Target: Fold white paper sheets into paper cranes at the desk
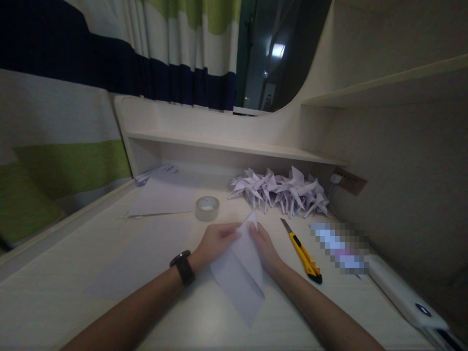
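A folded sheet of white paper (239, 273) lies on the pale desk (109, 302) between my hands, its tip pointing away from me. My left hand (216, 241), with a black watch on its wrist, has its fingers closed on the paper's upper left edge. On the other side, my right hand (263, 247) pinches the upper right edge near the tip. Both hands rest on the desk at the paper's far end.
A yellow utility knife (302, 251) lies right of my right hand. A roll of clear tape (207, 208) stands beyond my hands. Several folded paper cranes (281, 191) are heaped at the back. Flat paper sheets (161, 197) lie back left. A white device (405, 295) lies at the right edge.
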Action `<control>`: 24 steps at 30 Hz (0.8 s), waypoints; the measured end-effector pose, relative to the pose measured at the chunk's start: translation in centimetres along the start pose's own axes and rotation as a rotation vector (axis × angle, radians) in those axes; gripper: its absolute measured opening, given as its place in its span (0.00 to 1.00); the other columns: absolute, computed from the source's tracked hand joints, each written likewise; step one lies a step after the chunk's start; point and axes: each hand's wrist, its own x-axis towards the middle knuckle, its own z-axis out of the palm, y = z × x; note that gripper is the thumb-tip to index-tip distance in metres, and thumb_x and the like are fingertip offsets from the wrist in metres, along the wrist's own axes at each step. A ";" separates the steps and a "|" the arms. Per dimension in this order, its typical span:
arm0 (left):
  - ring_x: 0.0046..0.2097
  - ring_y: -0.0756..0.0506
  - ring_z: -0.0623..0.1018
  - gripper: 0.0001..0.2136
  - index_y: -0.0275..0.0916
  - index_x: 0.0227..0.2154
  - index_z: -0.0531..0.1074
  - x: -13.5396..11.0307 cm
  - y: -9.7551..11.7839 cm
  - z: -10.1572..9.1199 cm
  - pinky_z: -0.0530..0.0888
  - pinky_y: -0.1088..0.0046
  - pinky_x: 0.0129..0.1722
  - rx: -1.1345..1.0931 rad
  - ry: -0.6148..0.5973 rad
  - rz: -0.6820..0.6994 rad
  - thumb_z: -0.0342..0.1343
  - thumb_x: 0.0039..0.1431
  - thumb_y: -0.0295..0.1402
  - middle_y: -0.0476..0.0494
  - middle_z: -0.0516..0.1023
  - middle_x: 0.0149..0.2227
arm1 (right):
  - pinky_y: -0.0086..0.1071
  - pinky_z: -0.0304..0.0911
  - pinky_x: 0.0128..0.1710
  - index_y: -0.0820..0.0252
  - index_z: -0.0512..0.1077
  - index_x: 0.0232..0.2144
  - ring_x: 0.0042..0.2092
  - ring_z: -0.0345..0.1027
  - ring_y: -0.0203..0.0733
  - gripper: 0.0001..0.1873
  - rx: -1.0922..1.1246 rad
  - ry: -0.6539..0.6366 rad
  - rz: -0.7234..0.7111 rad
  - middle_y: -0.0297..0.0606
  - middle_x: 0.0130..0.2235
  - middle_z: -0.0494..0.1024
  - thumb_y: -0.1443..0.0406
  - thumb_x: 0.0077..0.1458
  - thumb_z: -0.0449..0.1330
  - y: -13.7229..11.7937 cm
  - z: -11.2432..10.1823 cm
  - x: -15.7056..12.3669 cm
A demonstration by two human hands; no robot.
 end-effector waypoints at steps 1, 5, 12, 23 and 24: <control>0.42 0.43 0.80 0.14 0.40 0.47 0.76 0.0 -0.1 0.0 0.74 0.68 0.43 0.001 -0.001 -0.001 0.57 0.57 0.33 0.44 0.80 0.44 | 0.31 0.61 0.26 0.57 0.70 0.38 0.27 0.66 0.39 0.23 0.006 0.005 0.002 0.36 0.30 0.76 0.45 0.51 0.59 0.1 -0.1 0.1; 0.44 0.42 0.79 0.14 0.39 0.46 0.76 0.1 -0.4 0.1 0.74 0.67 0.45 -0.022 -0.038 0.012 0.57 0.57 0.33 0.43 0.80 0.45 | 0.31 0.60 0.26 0.57 0.69 0.36 0.27 0.65 0.39 0.22 0.030 0.039 0.001 0.35 0.29 0.75 0.45 0.52 0.59 0.5 -0.3 0.3; 0.43 0.42 0.79 0.16 0.37 0.47 0.76 0.1 -0.7 0.2 0.74 0.65 0.46 -0.020 -0.068 -0.008 0.56 0.57 0.36 0.40 0.80 0.45 | 0.31 0.60 0.26 0.58 0.69 0.35 0.27 0.66 0.40 0.23 0.023 0.070 0.014 0.35 0.28 0.76 0.46 0.48 0.62 0.2 -0.1 0.4; 0.41 0.43 0.79 0.16 0.39 0.48 0.75 -0.2 -0.1 -0.1 0.74 0.68 0.41 0.046 -0.107 0.007 0.54 0.59 0.37 0.43 0.81 0.43 | 0.29 0.57 0.22 0.57 0.68 0.30 0.23 0.62 0.36 0.19 0.108 0.131 0.015 0.29 0.23 0.71 0.49 0.47 0.64 0.6 0.0 0.8; 0.40 0.43 0.79 0.16 0.39 0.48 0.75 -0.2 -0.1 -0.1 0.74 0.69 0.41 0.041 -0.119 0.002 0.54 0.59 0.36 0.43 0.81 0.44 | 0.28 0.56 0.21 0.56 0.67 0.29 0.22 0.61 0.35 0.19 0.132 0.157 0.021 0.28 0.21 0.69 0.49 0.46 0.65 0.6 -0.1 0.9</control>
